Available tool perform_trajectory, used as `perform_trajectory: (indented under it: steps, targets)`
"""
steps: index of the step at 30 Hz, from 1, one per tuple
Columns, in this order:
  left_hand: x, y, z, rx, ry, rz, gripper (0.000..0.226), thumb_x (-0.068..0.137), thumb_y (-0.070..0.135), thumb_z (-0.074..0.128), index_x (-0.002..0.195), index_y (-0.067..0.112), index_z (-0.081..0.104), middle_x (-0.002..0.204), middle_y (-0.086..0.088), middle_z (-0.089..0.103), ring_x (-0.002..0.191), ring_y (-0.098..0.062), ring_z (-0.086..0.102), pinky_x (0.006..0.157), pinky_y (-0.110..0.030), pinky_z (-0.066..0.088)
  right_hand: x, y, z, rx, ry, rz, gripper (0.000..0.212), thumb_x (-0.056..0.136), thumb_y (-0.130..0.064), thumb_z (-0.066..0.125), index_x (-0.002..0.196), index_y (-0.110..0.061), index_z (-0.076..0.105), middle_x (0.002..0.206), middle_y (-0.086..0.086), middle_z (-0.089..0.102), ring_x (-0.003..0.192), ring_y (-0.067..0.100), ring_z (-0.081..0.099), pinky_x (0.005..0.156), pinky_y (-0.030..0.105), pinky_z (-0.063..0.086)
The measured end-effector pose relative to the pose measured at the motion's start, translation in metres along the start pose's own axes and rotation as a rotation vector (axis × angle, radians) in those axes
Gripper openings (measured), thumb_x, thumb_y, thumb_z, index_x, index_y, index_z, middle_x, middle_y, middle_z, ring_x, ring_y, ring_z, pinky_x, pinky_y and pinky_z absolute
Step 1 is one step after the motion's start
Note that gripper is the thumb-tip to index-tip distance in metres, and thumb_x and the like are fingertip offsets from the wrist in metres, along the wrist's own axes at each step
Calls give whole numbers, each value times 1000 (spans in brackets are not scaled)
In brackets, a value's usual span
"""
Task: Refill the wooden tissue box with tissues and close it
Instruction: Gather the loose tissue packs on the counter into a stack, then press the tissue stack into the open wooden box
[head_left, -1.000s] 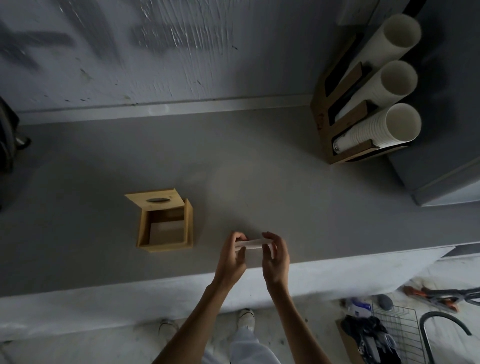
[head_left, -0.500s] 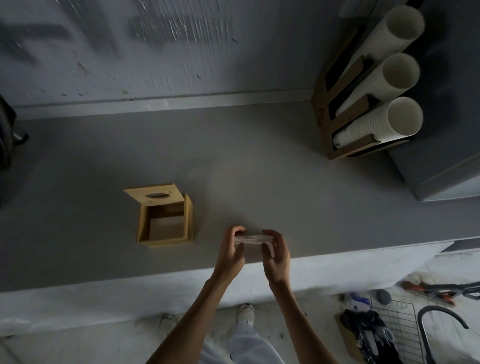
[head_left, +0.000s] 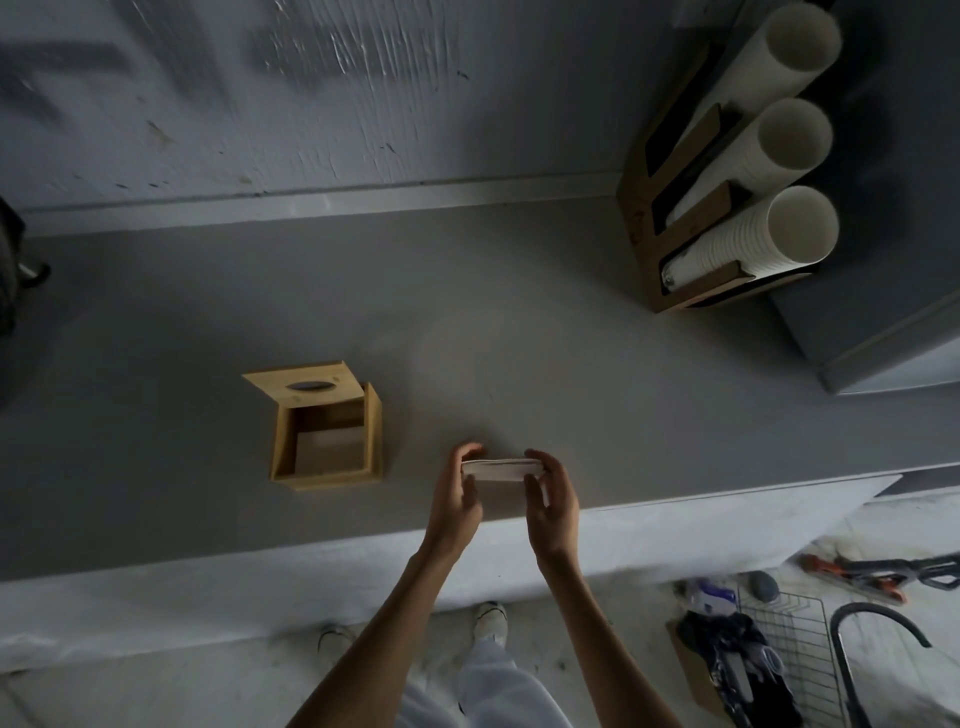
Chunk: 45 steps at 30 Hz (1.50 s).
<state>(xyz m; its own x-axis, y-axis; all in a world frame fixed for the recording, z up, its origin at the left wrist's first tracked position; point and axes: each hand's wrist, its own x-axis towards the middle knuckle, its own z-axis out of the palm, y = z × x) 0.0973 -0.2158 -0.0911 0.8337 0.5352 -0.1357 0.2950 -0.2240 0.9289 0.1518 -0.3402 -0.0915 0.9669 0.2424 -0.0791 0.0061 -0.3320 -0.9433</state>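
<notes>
A square wooden tissue box stands on the grey counter, its slotted lid swung open toward the wall, and some white tissue lies in its bottom. To the right of the box, near the counter's front edge, a flat white stack of tissues is held between both hands. My left hand grips its left end and my right hand grips its right end. The stack is about a hand's width away from the box.
A wooden rack with three rows of white paper cups stands at the back right by a grey appliance. On the floor at the lower right are a wire basket and tools. A dark object sits at the far left.
Both hands with the tissue stack have shifted slightly forward over the counter. The box and its open lid have not moved.
</notes>
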Motion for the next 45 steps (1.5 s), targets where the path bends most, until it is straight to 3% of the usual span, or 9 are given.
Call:
perform_trajectory:
  steps: [3, 6, 11, 16, 21, 30, 35, 42, 45]
  targets:
    - [4, -5, -9, 89, 1, 44, 18, 95, 11, 51, 112, 14, 57, 108, 0, 63, 100, -6, 59, 91, -28, 51, 7, 2, -8, -2, 5, 69, 34, 92, -10, 57, 97, -43, 61, 102, -11, 70, 97, 9, 66, 82, 26, 53]
    - [6, -7, -17, 136, -39, 39, 19, 93, 12, 55, 112, 10, 61, 107, -2, 65, 98, -10, 61, 86, -18, 50, 12, 0, -17, -15, -65, 75, 32, 91, -8, 59, 97, -40, 64, 99, -8, 72, 91, 4, 68, 78, 18, 51]
    - [11, 2, -23, -159, -39, -230, 10, 88, 4, 61, 89, 14, 62, 80, 2, 63, 75, -8, 58, 68, -21, 46, 24, -4, -22, -31, -143, 148, 21, 87, -9, 65, 103, -21, 72, 89, -5, 73, 76, -1, 66, 70, 16, 51]
    - [7, 15, -51, -515, -157, -634, 26, 82, -6, 63, 108, -2, 64, 84, -12, 68, 76, -24, 63, 68, -32, 51, 22, -33, -39, 262, -323, 478, 11, 84, -2, 66, 89, -12, 69, 67, -2, 58, 68, 13, 50, 62, 22, 42]
    - [-18, 34, -93, -601, -226, -665, 24, 84, -4, 63, 108, -3, 61, 101, -20, 70, 93, -31, 69, 75, -33, 58, 0, -71, -45, 314, -458, 593, 12, 89, -11, 64, 100, -12, 69, 81, 1, 70, 78, 15, 65, 74, 27, 52]
    - [-32, 37, -191, -229, -111, -418, 3, 85, 7, 68, 85, 9, 65, 78, -8, 66, 74, -23, 66, 68, -36, 58, -40, -122, 35, 147, -344, 454, 18, 85, -3, 67, 104, -2, 67, 92, 15, 68, 84, 25, 66, 75, 34, 56]
    - [-3, 37, -249, 186, 68, -121, 6, 85, 16, 65, 89, 14, 63, 77, 4, 63, 72, -13, 59, 62, -24, 40, -34, -164, 108, -220, -210, 116, 23, 84, -17, 70, 107, -13, 66, 92, 1, 72, 78, 17, 66, 63, 21, 52]
    - [36, 1, -257, 624, 55, -52, 13, 86, 13, 53, 96, 7, 59, 105, -20, 57, 104, -36, 49, 91, -35, 32, -20, -173, 164, -651, -170, -149, 26, 95, -31, 51, 120, -26, 48, 104, 2, 72, 83, 24, 68, 63, 26, 41]
    - [42, -7, -250, 706, -4, -86, 18, 86, 16, 52, 98, 6, 60, 117, -18, 51, 113, -36, 43, 100, -36, 30, -20, -165, 164, -742, -211, -231, 23, 96, -30, 48, 119, -31, 45, 105, 3, 70, 85, 26, 67, 66, 30, 49]
